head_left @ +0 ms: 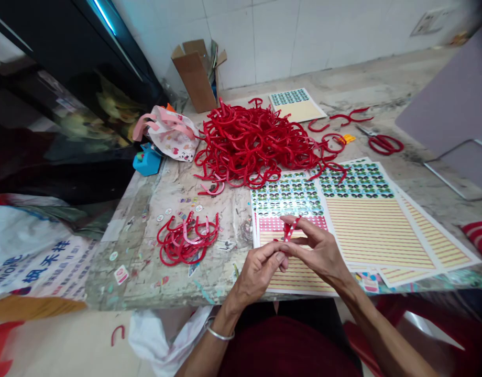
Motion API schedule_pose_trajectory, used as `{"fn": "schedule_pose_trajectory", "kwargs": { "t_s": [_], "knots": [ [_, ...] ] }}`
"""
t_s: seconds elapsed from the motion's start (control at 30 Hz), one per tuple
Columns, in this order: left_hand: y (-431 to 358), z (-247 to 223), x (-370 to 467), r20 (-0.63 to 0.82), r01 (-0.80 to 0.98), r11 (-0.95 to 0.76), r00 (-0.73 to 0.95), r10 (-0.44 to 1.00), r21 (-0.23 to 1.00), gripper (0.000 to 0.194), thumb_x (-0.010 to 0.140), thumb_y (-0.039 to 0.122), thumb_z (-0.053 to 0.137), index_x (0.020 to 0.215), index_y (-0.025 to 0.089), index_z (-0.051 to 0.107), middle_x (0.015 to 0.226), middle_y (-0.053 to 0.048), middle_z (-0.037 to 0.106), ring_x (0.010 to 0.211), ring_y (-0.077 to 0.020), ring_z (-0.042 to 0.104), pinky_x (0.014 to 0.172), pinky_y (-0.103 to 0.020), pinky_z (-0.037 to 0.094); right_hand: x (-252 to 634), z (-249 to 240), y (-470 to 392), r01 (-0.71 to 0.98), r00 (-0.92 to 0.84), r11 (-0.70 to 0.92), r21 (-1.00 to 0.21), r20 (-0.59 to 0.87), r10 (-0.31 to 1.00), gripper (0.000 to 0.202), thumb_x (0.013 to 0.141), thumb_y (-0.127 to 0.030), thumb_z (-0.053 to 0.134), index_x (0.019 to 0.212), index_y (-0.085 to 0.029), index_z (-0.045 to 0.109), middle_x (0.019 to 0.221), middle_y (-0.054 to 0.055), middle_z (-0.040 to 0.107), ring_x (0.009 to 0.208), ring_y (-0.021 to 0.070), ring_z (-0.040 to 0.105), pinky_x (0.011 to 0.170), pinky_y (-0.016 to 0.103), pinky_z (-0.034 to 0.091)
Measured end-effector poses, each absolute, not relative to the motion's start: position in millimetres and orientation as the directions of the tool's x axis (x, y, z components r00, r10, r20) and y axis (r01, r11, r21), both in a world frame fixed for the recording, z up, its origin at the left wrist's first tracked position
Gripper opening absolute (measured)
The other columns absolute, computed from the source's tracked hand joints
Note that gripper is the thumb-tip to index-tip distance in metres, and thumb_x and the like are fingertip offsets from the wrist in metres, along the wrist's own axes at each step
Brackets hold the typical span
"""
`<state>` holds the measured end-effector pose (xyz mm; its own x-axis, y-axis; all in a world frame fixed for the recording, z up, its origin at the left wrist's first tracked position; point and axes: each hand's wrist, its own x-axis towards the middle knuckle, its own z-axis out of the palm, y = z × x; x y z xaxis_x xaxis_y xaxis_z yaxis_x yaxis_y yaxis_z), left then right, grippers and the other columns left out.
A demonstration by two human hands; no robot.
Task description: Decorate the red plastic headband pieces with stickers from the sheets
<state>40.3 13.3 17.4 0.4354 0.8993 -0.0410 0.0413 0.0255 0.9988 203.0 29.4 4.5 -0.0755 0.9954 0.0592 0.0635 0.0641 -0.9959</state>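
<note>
A small red piece with a white-dotted strip (291,229) is between my two hands, above the sticker sheet (299,277) near the table's front edge. My left hand (262,267) pinches its lower end, fingertips together. My right hand (317,246) holds the strip from the other side, index finger stretched over its top. A large heap of red curved pieces (252,141) lies behind the hands. To the left sits a smaller pile of red curved pieces (188,238). More printed sheets (378,230) overlap to the right.
Red-handled scissors (384,144) lie at the right rear. A cardboard box (196,78), a patterned pouch (174,133) and a blue tape dispenser (147,159) stand at the left rear. A grey panel (457,110) rises at the right. One red curved piece (117,335) is on the floor.
</note>
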Motion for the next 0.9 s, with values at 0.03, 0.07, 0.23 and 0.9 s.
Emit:
{"fn": "schedule_pose_trajectory", "kwargs": {
  "t_s": [0.03,0.07,0.23,0.9],
  "knots": [
    [13.1,17.7,39.1,-0.034,0.041,0.017,0.447,0.894,0.999,0.024,0.090,0.027,0.042,0.086,0.013,0.062,0.072,-0.002,0.056,0.071,-0.0131,0.052,0.072,-0.025,0.041,204.4,4.9,29.2,0.071,-0.094,0.078,-0.994,0.071,0.993,0.048,0.069,-0.028,0.073,0.115,-0.024,0.059,0.116,0.006,0.056,0.095,0.0187,0.060,0.077,0.033,0.059],
    [13.1,17.9,37.9,-0.028,0.041,0.011,0.458,0.889,0.999,0.024,0.090,0.027,0.042,0.088,0.013,0.062,0.073,-0.003,0.057,0.072,-0.0137,0.053,0.073,-0.026,0.041,205.6,5.5,29.2,0.084,-0.110,0.098,-0.992,0.089,0.990,0.047,0.069,-0.028,0.073,0.114,-0.024,0.059,0.117,0.006,0.055,0.098,0.0199,0.060,0.080,0.035,0.059],
    [14.8,16.3,33.0,-0.022,0.052,-0.005,0.509,0.860,0.999,0.027,0.090,0.029,0.043,0.092,0.013,0.064,0.077,-0.005,0.061,0.076,-0.0156,0.057,0.076,-0.028,0.044,209.2,10.4,30.3,0.125,-0.162,0.103,-0.987,0.083,0.983,0.053,0.067,-0.030,0.075,0.116,-0.025,0.057,0.121,0.007,0.053,0.109,0.0243,0.055,0.080,0.035,0.058],
    [12.7,9.6,36.0,-0.102,0.022,0.104,0.481,0.871,0.994,0.022,0.085,0.025,0.049,0.085,0.013,0.067,0.075,-0.005,0.060,0.074,-0.0144,0.055,0.073,-0.027,0.044,208.1,5.5,32.2,-0.109,-0.202,-0.091,-0.990,-0.067,0.977,0.058,0.066,-0.026,0.076,0.119,-0.024,0.052,0.085,0.001,0.060,0.065,0.0127,0.063,0.061,0.029,0.059]
  ]
}}
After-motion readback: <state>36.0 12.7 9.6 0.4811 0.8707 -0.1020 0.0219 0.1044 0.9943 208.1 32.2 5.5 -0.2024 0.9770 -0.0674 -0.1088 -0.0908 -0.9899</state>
